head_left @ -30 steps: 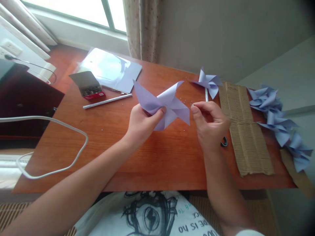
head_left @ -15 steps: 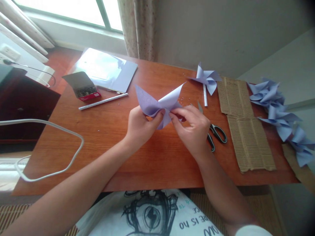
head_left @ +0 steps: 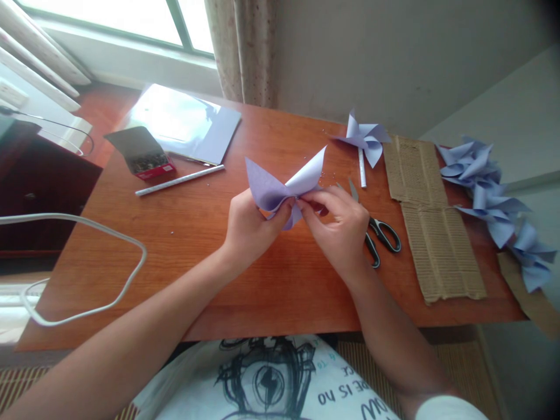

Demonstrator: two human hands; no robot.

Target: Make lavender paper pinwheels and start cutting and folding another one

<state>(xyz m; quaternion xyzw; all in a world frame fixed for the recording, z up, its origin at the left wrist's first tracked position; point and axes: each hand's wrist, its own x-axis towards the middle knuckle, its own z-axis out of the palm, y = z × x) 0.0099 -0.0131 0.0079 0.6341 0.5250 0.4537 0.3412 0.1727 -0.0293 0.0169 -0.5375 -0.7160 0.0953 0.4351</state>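
Note:
A purple paper pinwheel (head_left: 268, 185), folded from one sheet, is held up over the middle of the table between both hands. My left hand (head_left: 250, 224) grips it from the left, its thumb pressed close to the centre. My right hand (head_left: 336, 221) pinches at the centre from the right, thumb and fingertips together on the folded paper. Whatever small piece may sit under the fingertips is hidden. Just right of my right hand lie scissors (head_left: 384, 234) with black handles, their blades partly behind the hand.
A finished pinwheel (head_left: 367, 137) on a white stick lies at the back. Cardboard (head_left: 441, 251) and several pinwheels (head_left: 494, 213) are on the right. At left are an open red box (head_left: 153, 169), a paper stick (head_left: 179, 181), a plastic-covered stack of sheets (head_left: 227, 131) and a white cable (head_left: 142, 251).
The view has shifted slightly. The thumbs have come closer together at the pinwheel's centre, and its left petal has tipped a little. Both hands keep their hold.

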